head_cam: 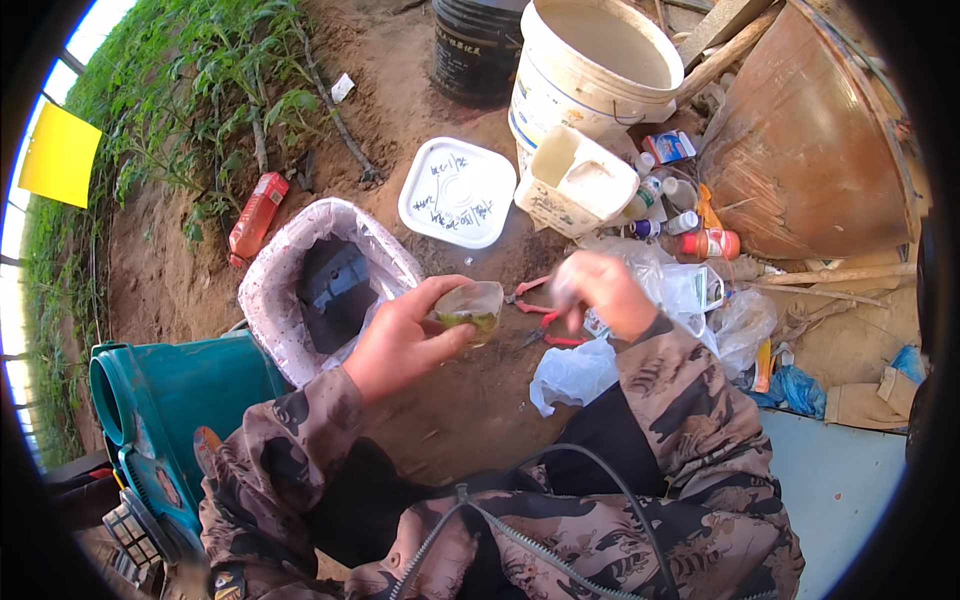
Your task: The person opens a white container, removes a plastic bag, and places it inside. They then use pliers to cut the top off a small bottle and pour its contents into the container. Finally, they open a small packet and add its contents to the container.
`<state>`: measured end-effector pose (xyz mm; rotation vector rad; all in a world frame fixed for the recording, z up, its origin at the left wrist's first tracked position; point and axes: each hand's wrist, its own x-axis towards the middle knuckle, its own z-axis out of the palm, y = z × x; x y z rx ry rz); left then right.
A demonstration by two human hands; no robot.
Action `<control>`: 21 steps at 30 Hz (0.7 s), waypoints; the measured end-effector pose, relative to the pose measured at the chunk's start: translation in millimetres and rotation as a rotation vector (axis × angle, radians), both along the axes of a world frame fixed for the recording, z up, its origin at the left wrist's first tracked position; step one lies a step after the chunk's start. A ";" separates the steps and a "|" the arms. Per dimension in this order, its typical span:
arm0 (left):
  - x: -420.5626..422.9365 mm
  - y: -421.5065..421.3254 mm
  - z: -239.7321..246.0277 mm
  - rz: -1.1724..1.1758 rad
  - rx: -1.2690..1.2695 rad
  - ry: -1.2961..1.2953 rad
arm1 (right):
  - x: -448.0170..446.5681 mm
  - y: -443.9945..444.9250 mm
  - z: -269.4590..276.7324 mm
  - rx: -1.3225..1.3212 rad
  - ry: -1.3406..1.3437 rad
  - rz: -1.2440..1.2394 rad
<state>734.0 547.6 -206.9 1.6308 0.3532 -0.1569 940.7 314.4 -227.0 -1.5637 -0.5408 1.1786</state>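
My left hand (412,330) grips a small clear plastic cup (478,307) with some greenish matter at its bottom. To its right my right hand (600,292) is raised and blurred, its fingers bent; whether it holds something cannot be made out. Under and beside the right hand, red-handled pruning shears (546,315) lie on the soil. A crumpled pale plastic bag (576,373) rests just below them. Left of the cup stands a tub lined with a patterned plastic bag (262,292), with dark liquid (336,289) inside. A white square lid (457,192) bearing handwriting lies beyond the cup.
A teal plastic container (202,382) stands at the left, near a red bottle (257,217) and green plants (195,90). Beyond are a black bucket (478,52), a white bucket (570,82) and a cut plastic jug (574,180). Several small bottles, bags and a large brown vessel (810,150) are at the right.
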 end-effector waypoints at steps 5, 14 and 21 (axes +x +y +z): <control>4.3 -0.9 -5.3 0.089 -0.012 -0.039 | -13.1 4.8 -12.5 -0.339 -0.725 0.577; -2.4 -12.7 -0.9 0.074 0.233 -0.358 | -56.2 52.1 8.4 0.219 -0.808 0.168; -14.2 6.1 0.6 0.137 0.381 -0.314 | -34.1 51.9 12.0 0.257 -0.205 -0.029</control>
